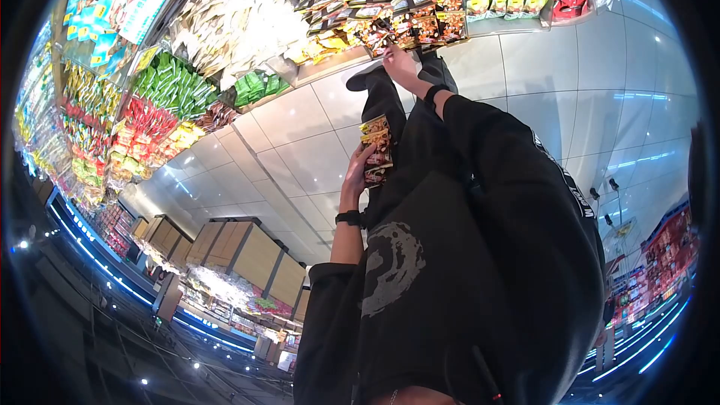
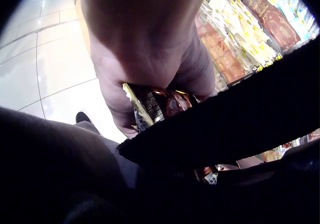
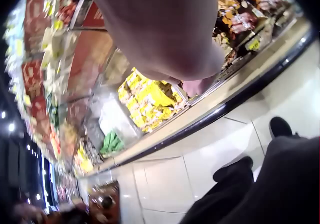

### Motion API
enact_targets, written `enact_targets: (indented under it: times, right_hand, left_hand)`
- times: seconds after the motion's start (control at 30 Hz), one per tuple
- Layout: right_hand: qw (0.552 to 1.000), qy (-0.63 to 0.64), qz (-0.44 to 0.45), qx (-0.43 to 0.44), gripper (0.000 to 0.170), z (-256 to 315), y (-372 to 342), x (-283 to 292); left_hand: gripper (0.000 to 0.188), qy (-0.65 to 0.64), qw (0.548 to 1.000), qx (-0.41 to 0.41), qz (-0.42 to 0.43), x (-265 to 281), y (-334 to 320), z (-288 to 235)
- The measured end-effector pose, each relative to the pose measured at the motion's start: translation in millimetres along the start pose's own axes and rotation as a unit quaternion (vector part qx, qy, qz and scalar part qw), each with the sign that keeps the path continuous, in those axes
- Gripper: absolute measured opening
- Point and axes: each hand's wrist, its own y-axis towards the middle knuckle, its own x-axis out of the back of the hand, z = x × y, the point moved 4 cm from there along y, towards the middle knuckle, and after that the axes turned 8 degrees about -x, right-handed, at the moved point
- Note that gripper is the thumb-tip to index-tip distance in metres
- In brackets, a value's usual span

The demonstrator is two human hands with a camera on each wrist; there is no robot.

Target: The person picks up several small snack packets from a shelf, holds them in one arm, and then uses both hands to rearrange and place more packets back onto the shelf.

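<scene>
My left hand (image 1: 357,169) grips a small stack of snack packets (image 1: 377,142), dark with yellow tops and food pictures, in front of my legs. Close up in the left wrist view, the fingers wrap round the packets (image 2: 170,103), and a dark strap covers their lower part. My right hand (image 1: 401,66) reaches down to the front edge of a display bin, its fingertips at dark and orange snack packets (image 1: 381,34). In the right wrist view that hand (image 3: 200,78) is by the divider next to yellow packets (image 3: 152,99); its fingertips are hidden, and I cannot tell whether they pinch a packet.
Bins of green packets (image 1: 172,79), red packets (image 1: 146,121) and pale packets (image 1: 232,19) line the display on the left. A dark rail (image 3: 220,108) runs along its front. Tiled floor (image 1: 540,67) spreads to the right, and wooden cabinets (image 1: 247,251) stand at lower left.
</scene>
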Motion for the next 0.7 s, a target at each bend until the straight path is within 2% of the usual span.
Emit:
enact_targets:
  times: [0.03,0.07,0.1,0.17,0.2,0.23,0.3,0.33,0.37,0.4,0.43,0.5,0.53,0.57,0.63,0.7]
  right_hand:
    - [0.988,-0.094,0.007,0.125,0.026,16,-14,4]
    - [0.951,-0.186,0.013,0.246,0.034,31,-30,4]
    - [0.951,-0.186,0.013,0.246,0.034,34,-34,1]
    - [0.924,-0.216,-0.007,0.317,0.046,44,-45,-7]
    - [0.933,-0.199,0.064,0.294,0.063,50,-44,-7]
    - [0.933,-0.197,0.064,0.294,0.063,60,-44,-4]
    - [0.945,-0.225,0.135,0.195,0.065,70,-42,-9]
    - [0.945,-0.225,0.135,0.195,0.065,62,-33,-19]
    - [0.944,-0.203,0.115,0.231,0.068,57,-23,-29]
    - [0.942,-0.181,0.095,0.267,0.071,65,-24,-30]
    - [0.942,-0.18,0.094,0.267,0.071,68,-23,-30]
    - [0.929,-0.23,0.226,0.18,0.075,75,-28,-32]
    - [0.907,-0.301,0.275,0.103,0.079,92,-39,-24]
    - [0.908,-0.301,0.274,0.103,0.079,85,-35,-28]
    - [0.921,-0.267,0.208,0.194,0.077,74,-23,-37]
    - [0.922,-0.258,0.181,0.225,0.078,68,-13,-42]
  left_hand:
    - [0.038,-0.002,1.0,0.001,0.001,-1,0,0]
    - [0.038,-0.004,1.0,0.002,0.002,-1,1,1]
    - [0.038,-0.004,1.0,0.002,0.002,0,3,2]
    - [0.039,-0.003,1.0,-0.006,0.014,3,5,5]
    - [0.039,-0.002,1.0,-0.005,0.013,5,6,7]
    - [0.038,-0.007,1.0,-0.001,0.009,7,6,8]
    - [0.037,-0.012,1.0,0.003,0.004,9,6,9]
    - [0.036,-0.015,1.0,0.003,0.009,8,5,8]
    - [0.036,-0.019,1.0,0.003,0.015,6,4,6]
    - [0.036,-0.018,1.0,0.002,0.015,5,4,6]
    - [0.036,-0.019,1.0,0.006,0.017,5,4,5]
    - [0.036,-0.019,1.0,0.01,0.02,5,4,5]
    - [0.037,-0.014,1.0,0.006,0.018,4,5,5]
    - [0.037,-0.009,1.0,0.001,0.015,4,6,4]
    - [0.038,-0.011,1.0,0.001,0.016,-1,4,1]
    - [0.038,-0.012,1.0,0.003,0.016,-2,2,-1]
